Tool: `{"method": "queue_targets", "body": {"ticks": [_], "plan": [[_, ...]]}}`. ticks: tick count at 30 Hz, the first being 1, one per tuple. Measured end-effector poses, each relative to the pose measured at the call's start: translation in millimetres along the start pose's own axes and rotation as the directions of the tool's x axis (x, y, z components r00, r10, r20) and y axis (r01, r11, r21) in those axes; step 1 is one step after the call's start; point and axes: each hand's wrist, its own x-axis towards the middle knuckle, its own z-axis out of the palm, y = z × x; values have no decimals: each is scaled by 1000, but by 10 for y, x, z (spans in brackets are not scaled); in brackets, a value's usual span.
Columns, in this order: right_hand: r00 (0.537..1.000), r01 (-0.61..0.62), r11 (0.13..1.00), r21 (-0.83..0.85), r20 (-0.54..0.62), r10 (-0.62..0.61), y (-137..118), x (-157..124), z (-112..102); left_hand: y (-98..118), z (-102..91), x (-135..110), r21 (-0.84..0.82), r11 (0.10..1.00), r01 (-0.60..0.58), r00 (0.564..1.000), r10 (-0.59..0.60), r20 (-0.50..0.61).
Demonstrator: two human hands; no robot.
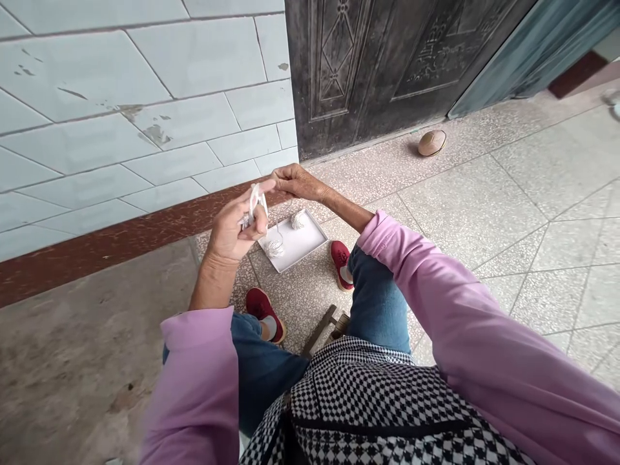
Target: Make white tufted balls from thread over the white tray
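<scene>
White yarn is looped around the raised fingers of my left hand, which is partly curled and holds the loops. Beside its fingertips my right hand is closed in a pinch, apparently on the strand of the same yarn; the strand between those fingertips is too fine to see clearly. Below both hands a shallow white box lid or tray lies on the floor. In it sit two white yarn balls, one ball towards the back and another ball nearer the left. A thin strand rises from the tray towards my hands.
My red shoes stand near the tray, with part of a wooden stool between my legs. A tiled wall and a dark carved door are ahead. A rounded brownish object lies by the door.
</scene>
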Motion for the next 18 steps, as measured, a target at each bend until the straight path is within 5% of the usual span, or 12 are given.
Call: {"method": "queue_targets", "body": {"ticks": [7,11,15,18], "plan": [[984,-54,990,-133,163,76,-261,-138,469,237,-303,164,-235,966,-109,976,59,-211],[923,-146,976,-165,333,194,-486,-221,674,224,-507,185,-239,958,-161,949,84,-303],[837,-183,982,-33,519,174,-647,-326,762,57,-634,181,-133,976,-174,926,116,-359],[823,-148,978,147,567,39,-728,-372,697,-78,-645,194,-80,992,-103,939,70,-338]]}}
